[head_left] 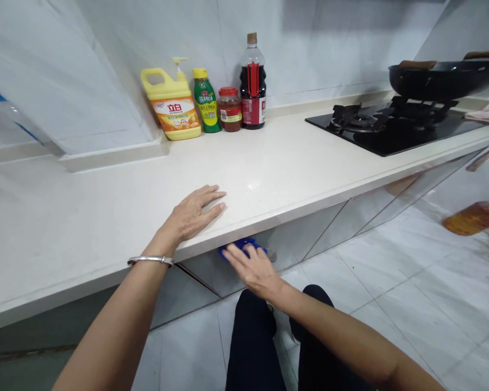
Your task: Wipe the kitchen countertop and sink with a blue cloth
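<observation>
My left hand lies flat with its fingers spread on the white countertop, close to the front edge. A silver bangle circles that wrist. Below the edge, my right hand presses a blue cloth against the front of a grey cabinet door. Its fingers cover much of the cloth, so only parts of the blue show around them.
A yellow detergent jug, a green squeeze bottle, a red-lidded jar and a dark sauce bottle stand along the wall. Right of them, a wok sits on the gas hob. An oil bottle is at far right.
</observation>
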`<state>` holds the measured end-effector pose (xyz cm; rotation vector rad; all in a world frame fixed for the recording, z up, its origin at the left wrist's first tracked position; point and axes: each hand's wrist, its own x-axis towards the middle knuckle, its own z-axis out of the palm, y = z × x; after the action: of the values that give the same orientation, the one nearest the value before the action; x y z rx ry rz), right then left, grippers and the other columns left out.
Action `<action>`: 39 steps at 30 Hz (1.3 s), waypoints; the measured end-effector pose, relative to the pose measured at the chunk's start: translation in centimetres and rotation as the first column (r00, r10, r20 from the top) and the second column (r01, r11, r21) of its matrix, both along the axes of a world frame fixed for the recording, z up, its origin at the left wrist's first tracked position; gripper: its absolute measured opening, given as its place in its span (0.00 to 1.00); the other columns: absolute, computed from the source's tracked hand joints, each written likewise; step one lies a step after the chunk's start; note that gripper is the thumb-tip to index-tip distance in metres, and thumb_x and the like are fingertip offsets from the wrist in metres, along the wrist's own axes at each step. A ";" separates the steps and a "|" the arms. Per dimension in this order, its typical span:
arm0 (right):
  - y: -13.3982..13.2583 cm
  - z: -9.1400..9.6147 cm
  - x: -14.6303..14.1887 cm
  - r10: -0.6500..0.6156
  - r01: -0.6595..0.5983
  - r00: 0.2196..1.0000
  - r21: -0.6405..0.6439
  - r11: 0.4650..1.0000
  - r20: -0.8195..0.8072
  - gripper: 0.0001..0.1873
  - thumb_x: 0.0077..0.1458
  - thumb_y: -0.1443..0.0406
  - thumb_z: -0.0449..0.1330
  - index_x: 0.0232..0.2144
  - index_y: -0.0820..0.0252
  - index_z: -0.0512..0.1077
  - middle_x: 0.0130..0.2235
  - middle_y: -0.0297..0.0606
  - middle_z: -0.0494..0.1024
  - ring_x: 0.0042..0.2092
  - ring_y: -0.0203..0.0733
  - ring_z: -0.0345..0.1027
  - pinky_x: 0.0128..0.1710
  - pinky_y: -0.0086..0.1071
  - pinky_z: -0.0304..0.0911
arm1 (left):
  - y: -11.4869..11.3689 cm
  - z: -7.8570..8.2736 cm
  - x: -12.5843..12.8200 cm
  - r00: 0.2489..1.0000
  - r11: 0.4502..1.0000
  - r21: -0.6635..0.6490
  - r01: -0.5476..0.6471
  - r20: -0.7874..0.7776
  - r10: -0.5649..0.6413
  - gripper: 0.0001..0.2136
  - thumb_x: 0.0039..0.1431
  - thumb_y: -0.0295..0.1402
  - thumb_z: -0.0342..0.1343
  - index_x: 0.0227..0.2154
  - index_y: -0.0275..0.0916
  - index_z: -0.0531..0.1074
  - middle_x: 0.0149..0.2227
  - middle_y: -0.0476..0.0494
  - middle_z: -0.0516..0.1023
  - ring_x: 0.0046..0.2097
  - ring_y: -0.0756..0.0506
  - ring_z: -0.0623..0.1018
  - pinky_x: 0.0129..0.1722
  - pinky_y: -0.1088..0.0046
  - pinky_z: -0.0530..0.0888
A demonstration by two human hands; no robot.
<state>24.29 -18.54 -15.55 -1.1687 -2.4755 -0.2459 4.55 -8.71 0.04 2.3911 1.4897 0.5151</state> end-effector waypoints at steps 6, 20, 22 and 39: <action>1.1 -1.9 7.5 -0.157 0.155 0.988 0.127 0.980 0.007 0.38 0.60 0.73 0.54 0.71 0.54 0.58 0.68 0.41 0.66 0.50 0.55 0.65 0.42 0.47 0.70 | -0.5 0.2 0.3 1.000 1.000 0.027 0.017 0.003 -0.017 0.26 0.68 0.48 0.42 0.60 0.40 0.72 0.68 0.40 0.68 0.71 0.44 0.62 0.73 0.58 0.56; -1.1 -1.9 -0.6 -0.115 0.168 0.955 0.179 0.969 -0.272 0.45 0.59 0.76 0.49 0.75 0.64 0.39 0.69 0.58 0.61 0.50 0.54 0.71 0.49 0.48 0.72 | -8.2 0.2 -19.8 0.858 0.857 0.057 -0.513 -0.007 0.514 0.32 0.67 0.56 0.36 0.59 0.44 0.72 0.66 0.42 0.71 0.69 0.35 0.65 0.72 0.43 0.56; -1.6 -1.9 -3.0 -0.099 0.141 0.967 0.170 0.975 -0.233 0.45 0.59 0.75 0.49 0.75 0.66 0.39 0.68 0.59 0.63 0.46 0.53 0.70 0.47 0.47 0.72 | -8.2 -0.5 -19.7 0.867 0.864 0.091 -0.494 -0.027 0.498 0.31 0.66 0.57 0.38 0.59 0.45 0.73 0.66 0.43 0.70 0.70 0.35 0.64 0.72 0.43 0.57; -3.8 0.2 -11.0 0.038 -0.410 0.711 -0.370 0.834 -0.702 0.34 0.50 0.73 0.52 0.60 0.56 0.72 0.63 0.43 0.73 0.56 0.48 0.72 0.55 0.42 0.71 | -18.2 -9.1 -10.5 0.812 0.595 0.575 -0.562 0.522 0.262 0.20 0.72 0.35 0.41 0.51 0.42 0.79 0.58 0.41 0.79 0.62 0.41 0.75 0.67 0.54 0.68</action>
<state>13.34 -22.32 -15.31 -0.8652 -2.0044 0.8257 -5.96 -26.89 -9.04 2.1279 1.8948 1.8874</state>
